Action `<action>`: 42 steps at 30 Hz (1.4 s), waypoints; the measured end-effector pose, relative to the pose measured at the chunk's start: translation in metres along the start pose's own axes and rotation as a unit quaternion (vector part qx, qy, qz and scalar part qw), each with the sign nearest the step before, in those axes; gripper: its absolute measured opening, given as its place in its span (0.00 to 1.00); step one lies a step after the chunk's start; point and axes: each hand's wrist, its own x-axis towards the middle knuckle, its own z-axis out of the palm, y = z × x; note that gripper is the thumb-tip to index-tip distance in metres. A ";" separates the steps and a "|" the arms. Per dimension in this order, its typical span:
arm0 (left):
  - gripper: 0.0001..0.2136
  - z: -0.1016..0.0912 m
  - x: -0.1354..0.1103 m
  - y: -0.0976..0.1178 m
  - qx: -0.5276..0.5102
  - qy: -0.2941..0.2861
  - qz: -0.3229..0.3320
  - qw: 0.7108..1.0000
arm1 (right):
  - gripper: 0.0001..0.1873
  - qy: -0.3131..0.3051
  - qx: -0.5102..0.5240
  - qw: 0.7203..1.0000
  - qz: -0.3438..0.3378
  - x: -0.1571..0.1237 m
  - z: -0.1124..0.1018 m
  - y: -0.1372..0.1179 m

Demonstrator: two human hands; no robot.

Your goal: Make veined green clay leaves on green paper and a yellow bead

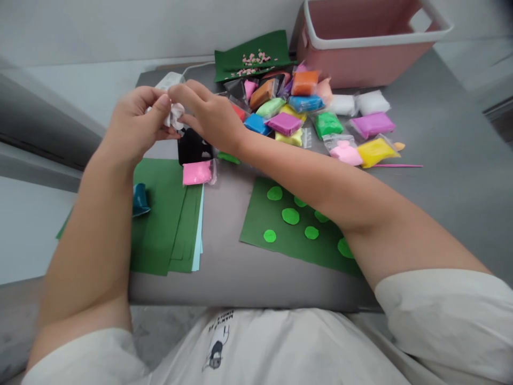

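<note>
At the far left of the table both hands are closed on a crumpled white tissue (pixel 175 116). My left hand (pixel 138 120) pinches it from the left, thumb on top. From the right, the bent fingers of my right hand (pixel 212 112) grip it too. Just below them lies a black object (pixel 194 147), partly covered by the hands. A bag of pink clay (pixel 197 173) rests in front of that. Behind the fingers a white item (pixel 170 80) shows only in part.
Several bags of coloured clay (pixel 284 123) are heaped mid-table. A pink bin (pixel 344 61) and green sheet with small pink bits (pixel 276 48) stand behind. Nearer are green paper with bright green discs (pixel 256 230), stacked green sheets (pixel 156 230), a teal packet (pixel 140 200) and a pink stick (pixel 401 166).
</note>
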 end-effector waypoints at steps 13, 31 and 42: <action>0.19 0.002 -0.007 0.015 0.072 -0.019 -0.040 0.996 | 0.11 -0.033 -0.027 0.997 -0.067 0.007 0.001 0.006; 0.18 0.010 -0.025 0.046 0.485 0.086 -0.071 0.867 | 0.12 0.032 0.162 0.986 0.024 0.012 -0.001 0.008; 0.30 -0.008 -0.023 0.035 0.596 -0.053 -0.232 0.767 | 0.02 0.115 0.276 0.954 0.015 -0.097 -0.082 0.054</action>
